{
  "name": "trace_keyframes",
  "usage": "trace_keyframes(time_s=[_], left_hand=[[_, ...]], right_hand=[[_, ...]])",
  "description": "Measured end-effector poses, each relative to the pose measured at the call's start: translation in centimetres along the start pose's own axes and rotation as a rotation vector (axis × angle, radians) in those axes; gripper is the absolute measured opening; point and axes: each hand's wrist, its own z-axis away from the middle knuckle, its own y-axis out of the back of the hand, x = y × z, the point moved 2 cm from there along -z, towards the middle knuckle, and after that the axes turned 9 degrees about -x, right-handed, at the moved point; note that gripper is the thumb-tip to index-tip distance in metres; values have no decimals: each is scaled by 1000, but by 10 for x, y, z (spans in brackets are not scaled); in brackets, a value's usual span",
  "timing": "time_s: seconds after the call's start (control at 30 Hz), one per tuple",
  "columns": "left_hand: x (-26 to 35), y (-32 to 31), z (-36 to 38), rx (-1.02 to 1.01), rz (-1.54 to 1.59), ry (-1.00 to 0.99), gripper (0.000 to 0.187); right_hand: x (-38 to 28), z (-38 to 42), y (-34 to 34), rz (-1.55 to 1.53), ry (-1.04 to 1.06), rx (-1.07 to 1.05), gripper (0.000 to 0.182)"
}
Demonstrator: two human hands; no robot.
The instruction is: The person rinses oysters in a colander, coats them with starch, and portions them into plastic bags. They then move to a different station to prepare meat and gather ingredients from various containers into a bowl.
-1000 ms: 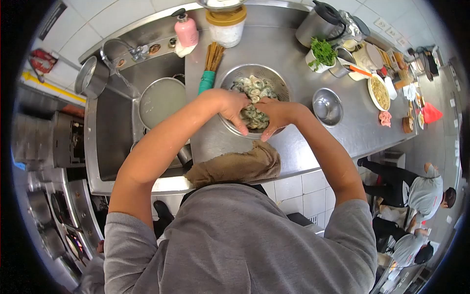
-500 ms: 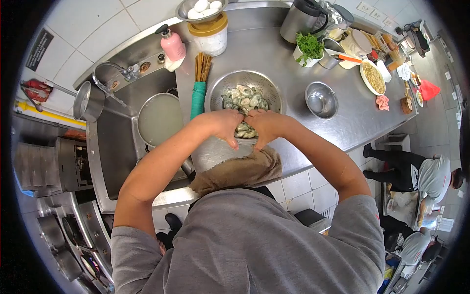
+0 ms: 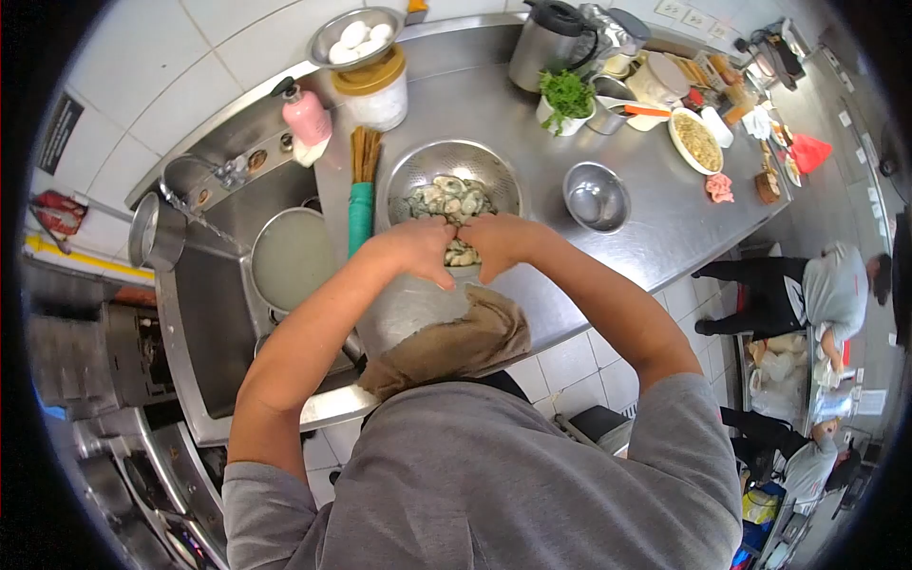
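A perforated metal colander stands on the steel counter and holds a heap of grey and cream shellfish meat. Both hands are at its near side. My left hand reaches in from the left, thumb apart and pointing down, its fingertips at the pieces. From the right comes my right hand, its thumb also spread and its fingertips near those of the left. Some pieces show between the two hands. I cannot see anything gripped in either one. A brown cloth lies on the counter's front edge below them.
Left is a sink with running water and a pot of cloudy liquid. A green-wrapped stick bundle lies beside the colander. An empty metal bowl, a herb pot and a noodle-like dish are right. Two people stand far right.
The camera view has shifted, so the counter items appear further left. Both hands remain at the colander's near side, and the pieces look slightly rearranged. The co-worker at the right has moved an arm.
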Motion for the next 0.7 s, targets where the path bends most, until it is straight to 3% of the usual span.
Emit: trace_keyframes(time_s=[0.2, 0.37, 0.43, 0.5, 0.7], left_hand=[[-15, 32, -58, -71, 172, 16, 82], [-21, 53, -78, -62, 149, 23, 84], [-18, 64, -82, -42, 159, -21, 83], [-19, 73, -89, -153, 212, 17, 92], [-30, 90, -106, -202, 264, 33, 87]], right_hand=[[58, -9, 27, -66, -28, -71, 77], [84, -5, 33, -183, 27, 76, 78], [86, 1, 39, -185, 15, 104, 79], [86, 4, 45, -194, 3, 132, 79], [93, 9, 53, -195, -37, 140, 87]])
